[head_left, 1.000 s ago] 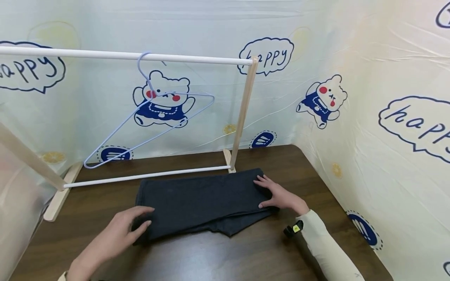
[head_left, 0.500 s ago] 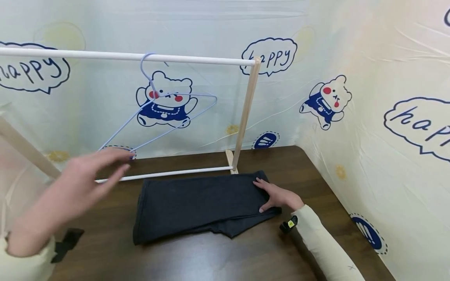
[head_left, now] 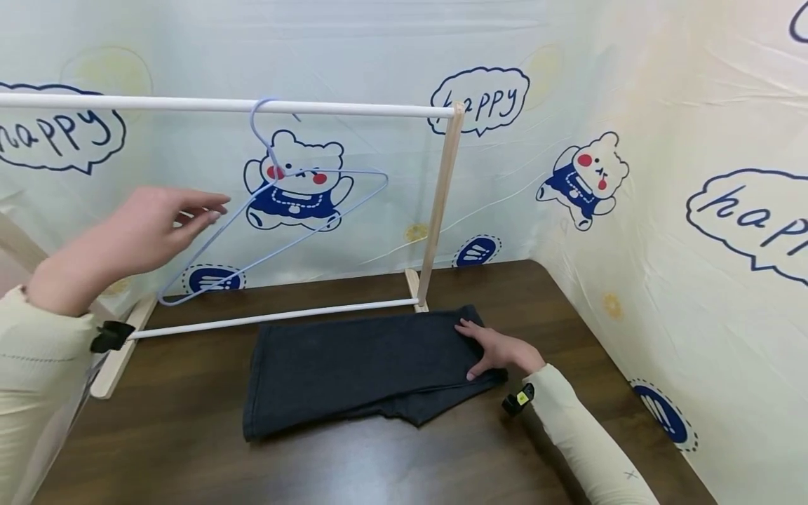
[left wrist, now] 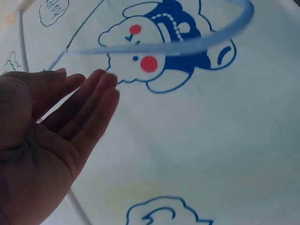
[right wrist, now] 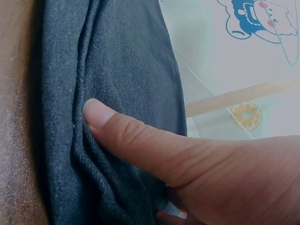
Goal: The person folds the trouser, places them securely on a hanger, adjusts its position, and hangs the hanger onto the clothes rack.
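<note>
My left hand is raised beside the left slope of a pale blue clothes hanger, thumb and fingers apart with nothing held. In the left wrist view, the hanger crosses just beyond the fingertips; I see no contact. Dark folded trousers lie flat on the table. Over their right end rests my right hand, fingers spread, with the thumb near the front fold. The right wrist view shows that thumb lying on the layered dark fabric; most of the other fingers are hidden there.
A rack with a white top rail and wooden posts stands behind the trousers; the hanger hangs from that rail. Its lower white bar runs close to the trousers' back edge. A printed curtain encloses the brown table.
My left hand has left the left end of the trousers and risen, moving left and up to the hanger's side. The right hand has stayed on the trousers' right end.
</note>
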A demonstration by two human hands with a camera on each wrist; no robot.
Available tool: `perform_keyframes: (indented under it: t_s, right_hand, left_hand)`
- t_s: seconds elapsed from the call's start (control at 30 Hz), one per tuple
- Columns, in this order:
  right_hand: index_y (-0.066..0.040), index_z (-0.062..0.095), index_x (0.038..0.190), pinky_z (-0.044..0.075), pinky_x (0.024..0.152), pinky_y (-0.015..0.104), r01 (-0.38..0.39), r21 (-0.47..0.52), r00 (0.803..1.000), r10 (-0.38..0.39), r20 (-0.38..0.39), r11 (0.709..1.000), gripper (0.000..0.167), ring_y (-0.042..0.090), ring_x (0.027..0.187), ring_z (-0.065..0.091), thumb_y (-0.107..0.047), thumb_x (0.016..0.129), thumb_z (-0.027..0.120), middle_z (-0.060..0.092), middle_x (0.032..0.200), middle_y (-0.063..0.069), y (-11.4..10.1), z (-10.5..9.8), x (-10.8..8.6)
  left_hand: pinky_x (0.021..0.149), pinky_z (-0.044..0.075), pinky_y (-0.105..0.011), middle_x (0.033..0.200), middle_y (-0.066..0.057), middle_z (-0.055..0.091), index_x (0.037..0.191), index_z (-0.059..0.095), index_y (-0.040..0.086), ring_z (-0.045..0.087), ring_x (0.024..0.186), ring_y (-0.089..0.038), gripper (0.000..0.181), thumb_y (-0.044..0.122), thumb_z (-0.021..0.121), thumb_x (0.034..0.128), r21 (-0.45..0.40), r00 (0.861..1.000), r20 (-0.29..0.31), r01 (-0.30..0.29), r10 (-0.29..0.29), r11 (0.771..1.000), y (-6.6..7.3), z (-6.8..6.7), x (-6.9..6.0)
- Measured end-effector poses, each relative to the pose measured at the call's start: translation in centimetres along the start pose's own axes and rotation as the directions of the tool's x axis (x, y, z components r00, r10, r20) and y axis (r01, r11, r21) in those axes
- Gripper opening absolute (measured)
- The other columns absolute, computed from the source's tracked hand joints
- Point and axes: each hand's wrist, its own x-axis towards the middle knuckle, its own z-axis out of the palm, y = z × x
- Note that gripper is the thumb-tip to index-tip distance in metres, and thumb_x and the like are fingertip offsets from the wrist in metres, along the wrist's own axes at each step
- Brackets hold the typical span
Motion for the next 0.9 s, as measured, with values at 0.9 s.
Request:
perform_keyframes:
  t_s: [0.9]
  right_hand:
    - [-0.007,0.028,0.161,0.023,0.12,0.062,0.037,0.033,0.999,-0.036,-0.029,0.999,0.103,0.045,0.154,0.013,-0.025,0.08,0.089,0.012,0.169,0.02,0.7,0.3,-0.1]
  left_hand:
    - [0.062,0.055,-0.017,0.085,-0.015,0.073,0.126,0.065,-0.008,0.068,0.063,-0.018,0.029,0.006,0.061,0.1013,-0.463,0.996,0.061,0.089,-0.068,0.882,5.6,2.9,5.8]
